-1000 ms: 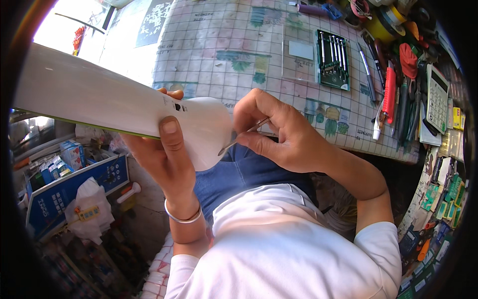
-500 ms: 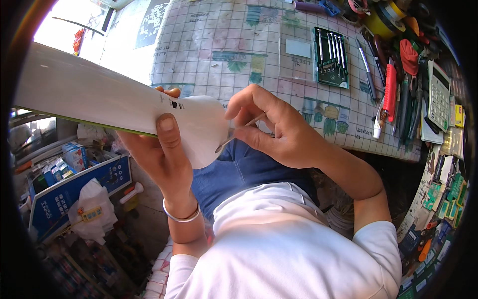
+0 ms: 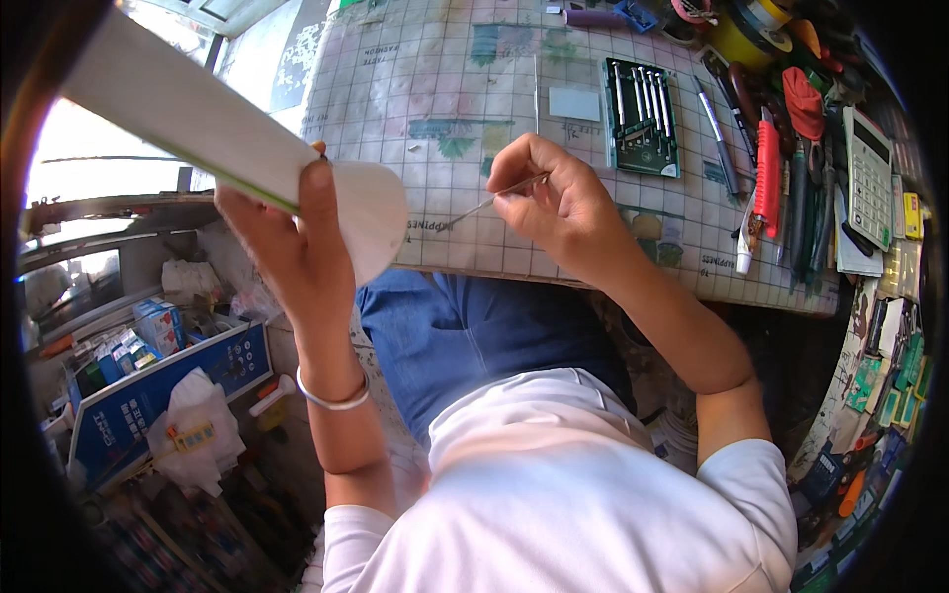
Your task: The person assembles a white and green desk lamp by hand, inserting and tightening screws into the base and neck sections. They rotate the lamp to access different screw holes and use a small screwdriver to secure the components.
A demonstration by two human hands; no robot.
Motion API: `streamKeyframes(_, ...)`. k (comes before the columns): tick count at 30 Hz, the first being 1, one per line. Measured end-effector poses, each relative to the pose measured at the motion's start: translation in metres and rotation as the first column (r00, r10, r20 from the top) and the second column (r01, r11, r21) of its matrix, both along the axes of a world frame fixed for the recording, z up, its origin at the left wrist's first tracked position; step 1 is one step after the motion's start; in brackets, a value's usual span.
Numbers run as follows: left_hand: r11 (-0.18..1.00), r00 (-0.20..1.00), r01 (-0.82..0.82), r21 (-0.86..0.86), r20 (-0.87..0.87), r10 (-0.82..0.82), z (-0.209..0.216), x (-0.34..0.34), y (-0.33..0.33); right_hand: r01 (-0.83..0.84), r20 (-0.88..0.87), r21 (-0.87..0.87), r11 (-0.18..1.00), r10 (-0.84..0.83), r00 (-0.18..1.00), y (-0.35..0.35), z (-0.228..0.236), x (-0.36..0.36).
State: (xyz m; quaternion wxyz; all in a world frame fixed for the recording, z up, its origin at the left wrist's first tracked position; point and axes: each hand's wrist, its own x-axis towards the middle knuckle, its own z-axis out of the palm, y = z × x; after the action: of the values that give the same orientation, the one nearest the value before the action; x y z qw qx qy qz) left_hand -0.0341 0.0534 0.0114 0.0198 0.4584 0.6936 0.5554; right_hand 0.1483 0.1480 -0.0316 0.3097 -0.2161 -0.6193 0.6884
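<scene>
My left hand is wrapped round a long white plastic device, its thumb on the side facing me. The device slants up to the far left and has a green strip along its lower edge. Its rounded, wider end points toward my right hand. Between the thumb and fingers of my right hand is a thin metal tool; its exact kind is unclear. The tool's tip points left and down over the table, apart from the device.
A grid-patterned cover lies on the table. An open green screwdriver set sits beyond my right hand. To the right are a red utility knife, pens, pliers and a calculator. A blue box stands low at the left.
The rounded end of the device has moved left and tilted, away from my right hand. My right hand has lifted the metal tool away from it, up over the table.
</scene>
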Motion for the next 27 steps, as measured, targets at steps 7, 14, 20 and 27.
streamKeyframes(7,0.935,0.769,-0.226,-0.272,-0.639,0.0,-0.002,-0.016,0.046,0.132,0.038,0.025,0.991,-0.133,0.99,0.005,-0.011,0.003)
streamKeyframes(14,0.874,0.689,-0.253,-0.415,-0.711,-0.138,0.004,-0.005,0.065,0.087,0.058,-0.042,0.995,-0.084,0.995,0.005,-0.008,0.007)
streamKeyframes(20,0.883,0.6,-0.172,-0.436,-0.758,-0.257,0.005,-0.003,0.068,0.1,0.027,-0.069,0.993,-0.099,0.995,0.005,-0.01,0.006)
streamKeyframes(27,0.894,0.56,-0.055,-0.445,-0.755,-0.341,0.009,-0.003,0.062,0.081,0.022,-0.125,0.989,-0.079,0.997,0.006,-0.008,0.008)
